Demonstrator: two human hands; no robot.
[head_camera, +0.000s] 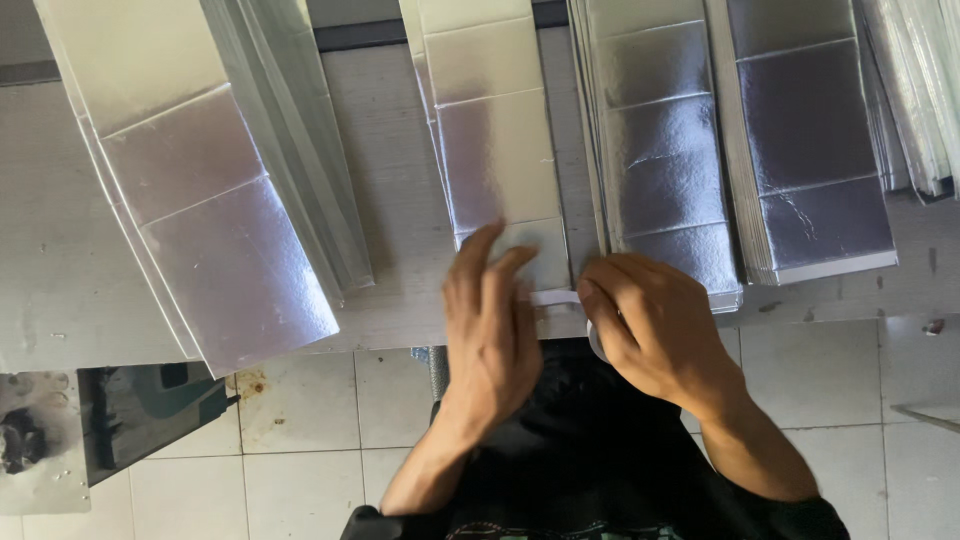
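While the left hand (492, 320) lies flat, fingers spread, on the near end of the middle foil strip (497, 150), pinching a white tape strip (553, 297) in the right hand (650, 330). Tape running crosswise between both grips at the tabletop (400, 230) edge; foil's long axis pointing straight away, right hand nearer the roll.

Dim, cool daylight; soft glare on the foil stacks (660, 150) across the worktop (60, 270); moving fingers (480, 260) slightly blurred.
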